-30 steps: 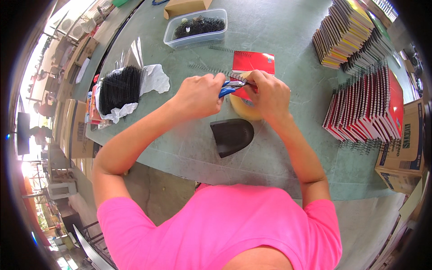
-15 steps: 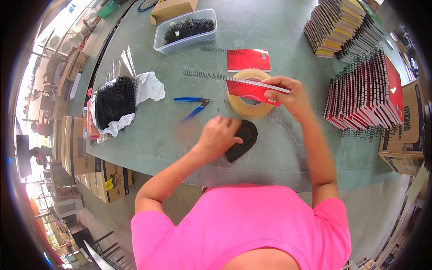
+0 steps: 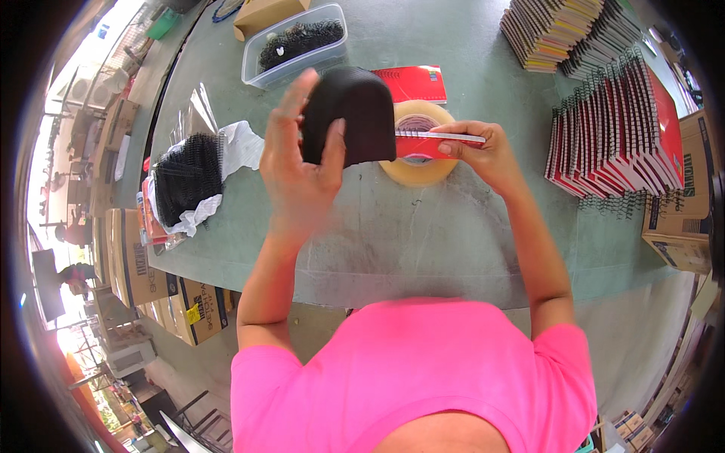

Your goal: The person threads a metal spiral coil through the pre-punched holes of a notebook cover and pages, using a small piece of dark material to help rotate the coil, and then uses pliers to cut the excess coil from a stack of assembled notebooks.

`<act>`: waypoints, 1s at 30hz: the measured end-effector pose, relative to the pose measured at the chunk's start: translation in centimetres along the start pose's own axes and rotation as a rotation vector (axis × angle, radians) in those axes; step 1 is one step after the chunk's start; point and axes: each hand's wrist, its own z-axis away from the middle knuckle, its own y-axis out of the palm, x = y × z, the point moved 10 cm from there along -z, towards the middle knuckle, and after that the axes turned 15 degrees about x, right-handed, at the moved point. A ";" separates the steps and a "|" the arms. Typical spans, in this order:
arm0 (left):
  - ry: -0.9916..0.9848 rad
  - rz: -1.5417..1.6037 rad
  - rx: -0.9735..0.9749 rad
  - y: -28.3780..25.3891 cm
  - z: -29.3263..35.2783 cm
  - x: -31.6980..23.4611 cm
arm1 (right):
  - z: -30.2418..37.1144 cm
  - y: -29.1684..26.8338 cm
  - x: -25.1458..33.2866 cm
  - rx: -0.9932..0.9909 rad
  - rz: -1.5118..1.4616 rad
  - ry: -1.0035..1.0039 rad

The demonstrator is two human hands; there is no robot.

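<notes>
My left hand [image 3: 298,170] is raised, its fingers and thumb closed round a black arch-shaped pad [image 3: 355,113] with one straight edge. The pad's straight side is close to the bound edge of a small red notebook [image 3: 420,148], and it covers the spiral coil sticking out there. My right hand [image 3: 483,155] pinches the notebook's other end between thumb and fingers, over a wide roll of clear tape [image 3: 417,178] lying flat. Behind the roll lies another red notebook [image 3: 427,81]. Whether pad and coil touch cannot be seen.
A clear plastic tub [image 3: 298,64] of black coils stands at the back left. Bundled black coils [image 3: 185,177] lie on white wrapping at left. Stacks of red spiral notebooks [image 3: 619,136] and yellow-edged notebooks [image 3: 551,34] stand at right, by a cardboard box [image 3: 687,196].
My left hand has taken the black pad off the table and lifted it to the notebook's coil side. Pad and hand now hide the blue-handled cutters. The right hand keeps the notebook.
</notes>
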 end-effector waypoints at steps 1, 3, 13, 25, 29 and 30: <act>-0.005 -0.011 0.015 0.0 -0.3 0.0 | 0.0 0.3 0.1 0.007 0.001 -0.006; -0.011 -0.045 0.016 -0.7 -1.0 -0.4 | 0.0 0.1 0.7 0.003 -0.003 -0.019; 0.009 0.000 -0.170 -3.0 -2.2 -1.1 | 1.0 0.5 -0.1 0.054 0.111 -0.060; 0.099 -0.041 -0.224 -3.4 -4.0 -2.9 | 1.1 1.0 -0.3 0.072 0.157 -0.028; 0.165 0.070 -0.310 -4.0 -4.0 -4.0 | 1.1 0.4 -0.9 0.045 0.119 -0.031; 0.159 0.069 -0.415 -6.3 -4.2 -4.2 | 1.2 0.7 -0.8 0.035 0.097 -0.038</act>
